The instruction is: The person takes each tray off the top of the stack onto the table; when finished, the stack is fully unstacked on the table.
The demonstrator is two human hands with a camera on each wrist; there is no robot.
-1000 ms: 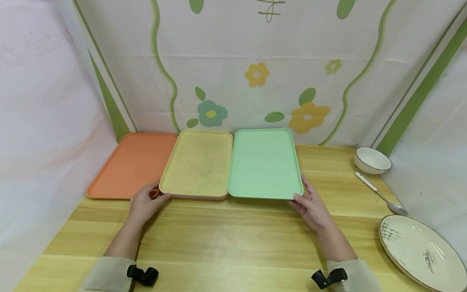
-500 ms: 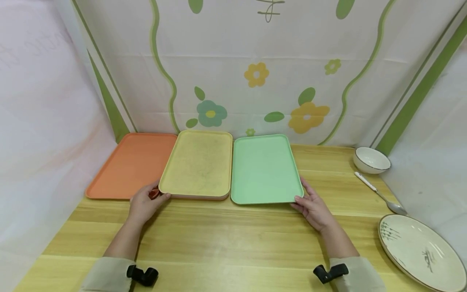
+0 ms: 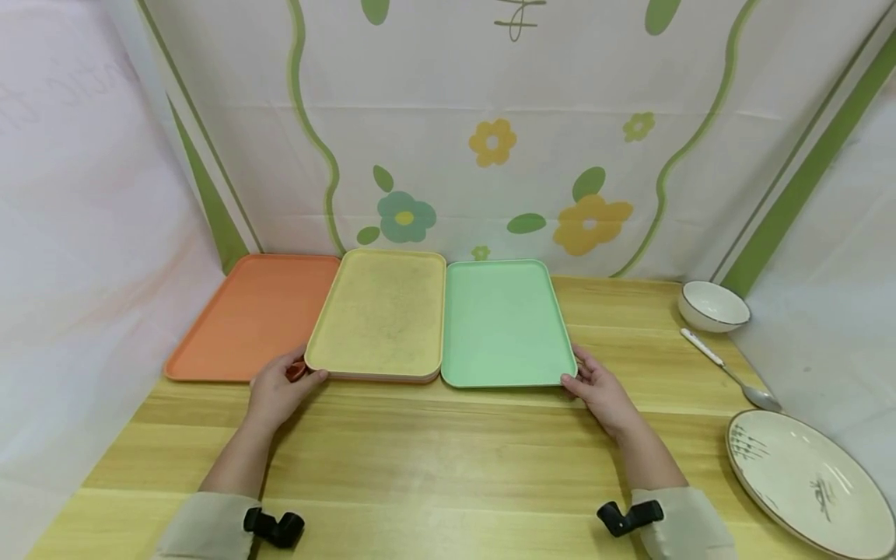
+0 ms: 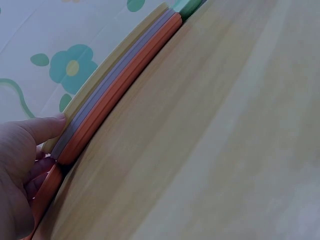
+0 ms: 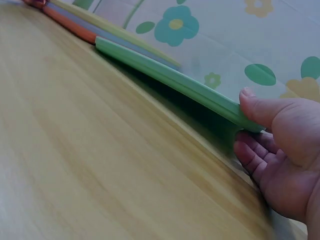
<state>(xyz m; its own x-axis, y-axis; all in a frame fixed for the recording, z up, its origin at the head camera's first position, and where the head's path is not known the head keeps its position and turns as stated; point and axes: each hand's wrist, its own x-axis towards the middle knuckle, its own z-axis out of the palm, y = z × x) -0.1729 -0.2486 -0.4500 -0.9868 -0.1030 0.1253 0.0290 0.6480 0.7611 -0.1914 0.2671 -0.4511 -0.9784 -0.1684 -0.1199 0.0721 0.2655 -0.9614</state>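
My left hand grips the near left corner of a stack of trays, with its thumb on the rim of the top yellow tray. In the left wrist view, a lavender tray and an orange-red tray lie beneath it. My right hand pinches the near right corner of a mint green tray, thumb above and fingers below. In the right wrist view, that corner is raised off the table while the green tray's left end sits low beside the stack.
Left of the stack lies another orange tray, partly behind my left hand. On the right of the wooden table are a white bowl, a spoon and an oval plate. A flowered cloth hangs behind.
The green tray has come down and nearer to the table, its left edge now close against the stack. My right hand moves with it; my left hand stays put.
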